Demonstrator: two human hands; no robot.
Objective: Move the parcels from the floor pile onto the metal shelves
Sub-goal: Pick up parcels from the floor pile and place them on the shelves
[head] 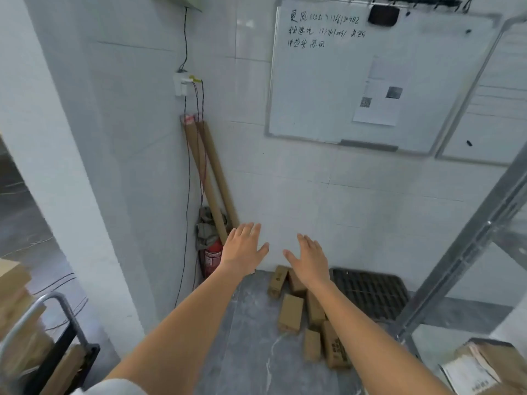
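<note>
A grey marbled floor (251,323) carries a loose pile of small brown cardboard parcels (291,313) near the far wall. A black grated mat (370,292) lies just right of them; a red extinguisher (213,256) stands left.

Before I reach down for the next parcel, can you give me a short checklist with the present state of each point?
1. Left hand free: ok, fingers straight, holding nothing.
2. Right hand free: ok, open and empty.
3. Parcels left on the floor: ok, a pile of small cardboard boxes lies below the hands.
4. Nothing in the way of the pile: ok, the fire extinguisher and cardboard tubes stand apart in the corner.
5. Metal shelf near: ok, its frame is at the right.
6. Free room on the shelf: cannot tell, mostly out of view.
</note>
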